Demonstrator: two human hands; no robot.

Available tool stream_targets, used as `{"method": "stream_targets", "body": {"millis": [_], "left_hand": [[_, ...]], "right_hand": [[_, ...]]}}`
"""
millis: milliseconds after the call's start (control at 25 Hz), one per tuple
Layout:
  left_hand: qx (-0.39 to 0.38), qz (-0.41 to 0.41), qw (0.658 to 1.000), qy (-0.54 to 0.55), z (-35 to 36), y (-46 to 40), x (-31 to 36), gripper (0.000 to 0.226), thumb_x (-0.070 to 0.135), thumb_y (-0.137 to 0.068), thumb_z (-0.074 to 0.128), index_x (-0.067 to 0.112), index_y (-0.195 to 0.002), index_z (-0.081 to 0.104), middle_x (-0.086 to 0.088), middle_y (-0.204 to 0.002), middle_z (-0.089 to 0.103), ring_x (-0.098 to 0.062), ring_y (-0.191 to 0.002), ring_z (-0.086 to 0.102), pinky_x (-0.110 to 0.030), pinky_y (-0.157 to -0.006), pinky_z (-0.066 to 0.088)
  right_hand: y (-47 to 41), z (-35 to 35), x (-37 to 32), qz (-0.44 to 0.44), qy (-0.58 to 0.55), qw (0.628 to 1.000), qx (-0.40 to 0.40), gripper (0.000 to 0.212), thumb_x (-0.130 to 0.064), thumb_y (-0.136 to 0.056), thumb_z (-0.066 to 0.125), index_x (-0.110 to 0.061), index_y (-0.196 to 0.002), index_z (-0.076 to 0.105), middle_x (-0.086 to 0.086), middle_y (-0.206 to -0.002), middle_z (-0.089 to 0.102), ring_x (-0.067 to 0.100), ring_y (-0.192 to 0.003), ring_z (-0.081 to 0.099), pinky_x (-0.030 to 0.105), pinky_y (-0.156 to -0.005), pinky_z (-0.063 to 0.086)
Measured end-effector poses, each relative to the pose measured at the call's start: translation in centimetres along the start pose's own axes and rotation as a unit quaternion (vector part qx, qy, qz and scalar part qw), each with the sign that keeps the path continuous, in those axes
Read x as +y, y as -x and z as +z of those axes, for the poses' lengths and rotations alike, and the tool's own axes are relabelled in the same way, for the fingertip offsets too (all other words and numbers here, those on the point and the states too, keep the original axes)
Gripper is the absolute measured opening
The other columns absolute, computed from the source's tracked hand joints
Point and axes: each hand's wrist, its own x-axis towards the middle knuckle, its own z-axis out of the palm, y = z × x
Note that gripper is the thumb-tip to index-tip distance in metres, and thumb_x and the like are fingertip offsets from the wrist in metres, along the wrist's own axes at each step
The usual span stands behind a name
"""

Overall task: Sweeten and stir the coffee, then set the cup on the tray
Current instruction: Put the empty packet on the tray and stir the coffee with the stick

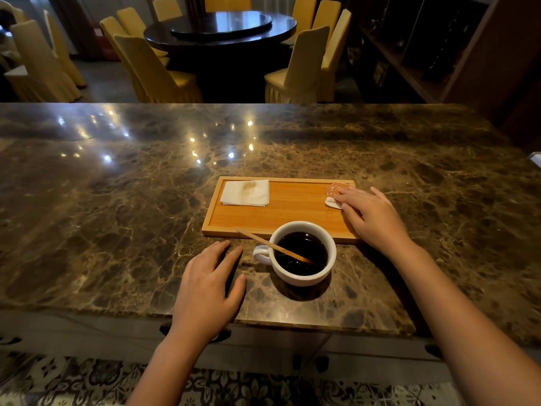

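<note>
Nearest the camera, the left hand [209, 284] lies flat and open on the marble counter [117, 200], holding nothing, just at nine o'clock of the cup [303, 253]. The cup stands on the counter touching the near rim of the wooden tray [281, 206], not yet on it, with a wooden stirrer [275, 247] leaning in the dark coffee and pointing to ten o'clock. At two o'clock the right hand [371, 216] rests loose-fingered on a sugar packet [335, 194] at the tray's right end; whether it pinches it I cannot tell. A stained napkin [245, 192] lies at eleven o'clock. Risks, as I judge: a sleeve-level sweep could knock the stirrer and splash coffee. The packet's print is too small to read.
</note>
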Motion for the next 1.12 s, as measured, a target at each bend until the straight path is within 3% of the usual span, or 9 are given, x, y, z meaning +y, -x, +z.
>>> {"method": "stream_targets", "body": {"millis": [120, 240, 400, 480, 600, 920, 1120], "left_hand": [[-0.009, -0.004, 1.000, 0.024, -0.3, -0.1, 0.1, 0.048, 0.031, -0.086, 0.058, 0.018, -0.131, 0.049, -0.008, -0.137, 0.049, -0.023, -0.127, 0.041, -0.040, -0.104, 0.026], [-0.001, -0.032, 0.987, 0.159, -1.2, -0.3, 0.6, 0.048, 0.026, -0.086, 0.058, 0.020, -0.132, 0.047, 0.002, -0.134, 0.049, -0.012, -0.124, 0.042, -0.035, -0.104, 0.032], [0.011, -0.064, 0.949, 0.307, -1.9, -1.0, 2.3, 0.037, 0.021, -0.086, 0.058, 0.032, -0.120, 0.049, 0.015, -0.115, 0.054, 0.004, -0.100, 0.055, -0.014, -0.083, 0.043], [-0.039, -0.094, 0.918, 0.383, -1.9, -1.5, 3.2, 0.028, 0.019, -0.087, 0.057, 0.035, -0.110, 0.052, 0.009, -0.110, 0.062, -0.001, -0.083, 0.065, -0.013, -0.067, 0.051], [-0.081, -0.126, 0.886, 0.439, -1.5, -1.9, 3.6, 0.020, 0.014, -0.089, 0.053, 0.023, -0.106, 0.059, 0.002, -0.090, 0.068, -0.002, -0.068, 0.067, -0.013, -0.053, 0.049], [-0.102, -0.163, 0.824, 0.533, -1.2, -2.6, 3.5, 0.014, 0.012, -0.091, 0.050, 0.011, -0.097, 0.063, -0.001, -0.079, 0.068, -0.008, -0.067, 0.066, -0.018, -0.053, 0.050], [-0.130, -0.138, 0.817, 0.545, -1.3, -2.9, 3.1, 0.015, 0.016, -0.091, 0.052, 0.008, -0.097, 0.063, 0.002, -0.072, 0.067, -0.011, -0.066, 0.062, -0.019, -0.056, 0.051]], "right_hand": [[0.2, -0.8, -0.8, -0.007, -0.037, 0.999, 0.019, 0.029, -0.018, -0.093, 0.050, -0.016, -0.121, 0.057, 0.006, -0.131, 0.058, 0.020, -0.127, 0.045, 0.048, -0.112, 0.023], [0.3, -2.3, -3.4, -0.045, -0.090, 0.994, 0.045, 0.026, -0.018, -0.088, 0.058, -0.014, -0.114, 0.061, 0.008, -0.120, 0.064, 0.022, -0.116, 0.053, 0.043, -0.101, 0.039], [0.8, -3.6, -9.4, -0.139, -0.118, 0.983, -0.025, 0.028, -0.025, -0.082, 0.066, -0.018, -0.108, 0.063, 0.000, -0.105, 0.068, 0.010, -0.085, 0.057, 0.023, -0.073, 0.044], [0.9, -3.4, -11.7, -0.171, -0.111, 0.976, -0.078, 0.031, -0.030, -0.081, 0.067, -0.019, -0.110, 0.063, -0.002, -0.105, 0.068, 0.006, -0.079, 0.054, 0.023, -0.070, 0.044], [1.0, -2.3, -13.6, -0.194, -0.075, 0.971, -0.115, 0.034, -0.034, -0.082, 0.065, -0.021, -0.113, 0.060, -0.002, -0.108, 0.067, 0.002, -0.079, 0.046, 0.024, -0.069, 0.043], [0.5, -0.7, -14.3, -0.175, -0.053, 0.977, -0.109, 0.014, -0.026, -0.083, 0.064, -0.019, -0.095, 0.065, -0.001, -0.091, 0.068, 0.014, -0.081, 0.059, 0.030, -0.065, 0.050], [0.3, -3.7, -11.5, -0.091, -0.171, 0.979, -0.062, 0.003, -0.018, -0.081, 0.067, -0.021, -0.082, 0.066, -0.009, -0.082, 0.066, 0.000, -0.072, 0.058, 0.018, -0.063, 0.045]]}}
